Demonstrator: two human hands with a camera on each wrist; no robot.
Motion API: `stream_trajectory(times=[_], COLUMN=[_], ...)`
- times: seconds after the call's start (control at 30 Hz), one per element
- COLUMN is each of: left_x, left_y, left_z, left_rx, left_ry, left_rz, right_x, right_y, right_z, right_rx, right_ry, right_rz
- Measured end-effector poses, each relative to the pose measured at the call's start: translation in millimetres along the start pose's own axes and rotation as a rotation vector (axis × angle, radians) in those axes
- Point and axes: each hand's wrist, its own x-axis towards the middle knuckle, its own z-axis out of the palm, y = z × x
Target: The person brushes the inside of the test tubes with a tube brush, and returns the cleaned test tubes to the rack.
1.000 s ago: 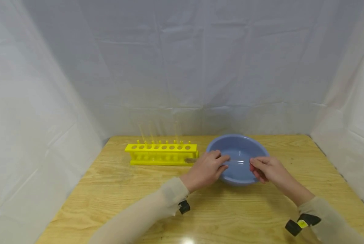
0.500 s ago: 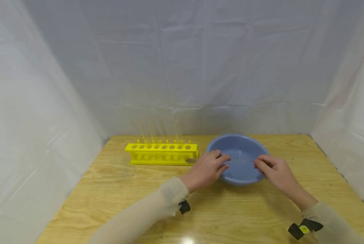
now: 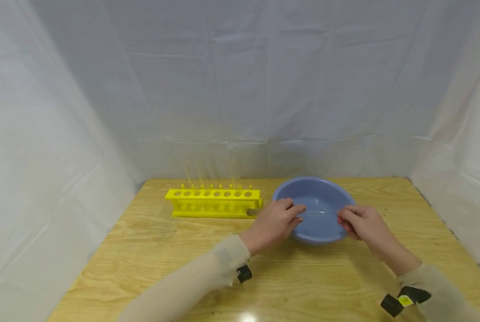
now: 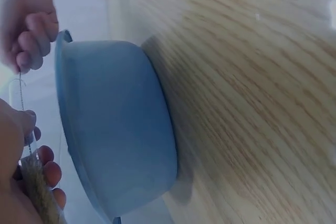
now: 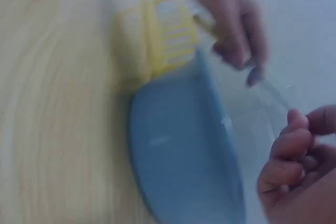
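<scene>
Over the blue basin, my left hand grips a clear glass test tube lying level, its lipped mouth toward the right. A test tube brush runs into the tube; its brown bristles show at the left end, past my left palm. My right hand pinches the brush's thin twisted wire just outside the mouth, fingers curled in. In the right wrist view, the left hand is blurred, with the tube stretching from it toward my right fingers.
Left of the basin stands a yellow test tube rack with round holes and a row of pegs; several clear tubes rise at its back. The wooden table is bounded by white sheeting at the back and sides.
My right hand has shifted slightly right and its fingers have turned on the wire. The left hand and tube have stayed almost in place; basin and rack have not moved.
</scene>
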Motion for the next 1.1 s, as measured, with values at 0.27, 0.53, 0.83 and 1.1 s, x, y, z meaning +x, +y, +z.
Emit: stream_trajectory(times=[0.27,0.53,0.83,1.1], left_x=[0.0,-1.2,-3.8,-2.4], left_y=[-2.0,-2.6,-2.2,0.6], left_z=[-6.9,-7.3,-2.2,0.2], left_rx=[-0.098,-0.162,-0.121,-0.023], left_ry=[-0.11,-0.105,-0.052,-0.017], left_rz=[-0.093,-0.061,0.023,0.044], right_x=[-1,4,1,-12], right_y=[22,23,24,13], right_z=[1,-4,0,5], right_rx=[-0.53,-0.76,-0.675,-0.309], right_ry=[0.204,0.347,0.299,0.159], right_rz=[-0.686,-1.09,-1.039,-0.409])
